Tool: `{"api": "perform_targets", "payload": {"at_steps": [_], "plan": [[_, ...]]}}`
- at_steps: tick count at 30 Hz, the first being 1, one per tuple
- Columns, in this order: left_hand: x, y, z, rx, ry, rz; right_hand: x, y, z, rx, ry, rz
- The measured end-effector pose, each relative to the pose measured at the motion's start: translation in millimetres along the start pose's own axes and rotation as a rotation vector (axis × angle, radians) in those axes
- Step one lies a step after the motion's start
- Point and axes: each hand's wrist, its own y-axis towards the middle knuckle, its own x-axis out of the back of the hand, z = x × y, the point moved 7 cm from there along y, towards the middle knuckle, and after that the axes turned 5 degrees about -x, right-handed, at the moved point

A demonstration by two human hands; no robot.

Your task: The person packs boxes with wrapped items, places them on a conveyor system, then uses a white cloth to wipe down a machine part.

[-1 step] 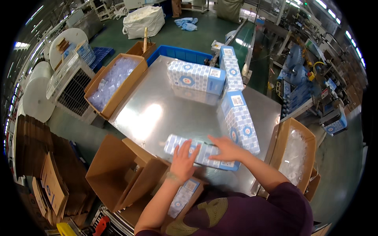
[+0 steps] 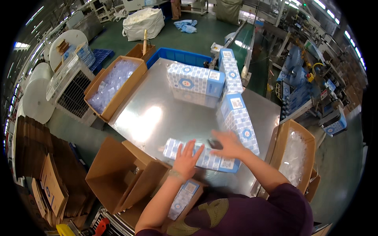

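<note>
Left fingers [image 2: 189, 148] spread, unclenched, on the blue-white pack [image 2: 208, 159]; right fingers [image 2: 221, 137] splayed, blurred, near its far edge

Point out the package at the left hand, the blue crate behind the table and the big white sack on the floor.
Package [image 2: 208, 160]: head view, near the middle of its patterned face.
Blue crate [image 2: 184, 56]: head view, on its far wall.
White sack [image 2: 143, 27]: head view, on its front side.

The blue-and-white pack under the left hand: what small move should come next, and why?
I'd probably settle the right hand on the right part of the pack: the left hand lies on it with fingers spread, but the right hand is blurred, thumb and fingers apart, showing no clear grip.
</note>
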Motion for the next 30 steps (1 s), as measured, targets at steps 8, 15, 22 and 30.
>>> {"api": "perform_targets", "payload": {"at_steps": [8, 15, 22, 30], "plan": [[-14, 36, -5, -0.172, 0.115, 0.109, 42, -32, -110, -0.726, -0.190, -0.216], [154, -71, 1, 0.052, 0.115, -0.468, 49, -103, -88, -0.602, -0.378, 0.210], [134, -188, 22, 0.376, -0.543, -0.834, 24, -82, -46, 0.074, -0.577, 0.147], [35, -316, -17, 0.748, -0.779, -0.808, -5, -75, -73, -0.514, -0.164, 0.003]]}}
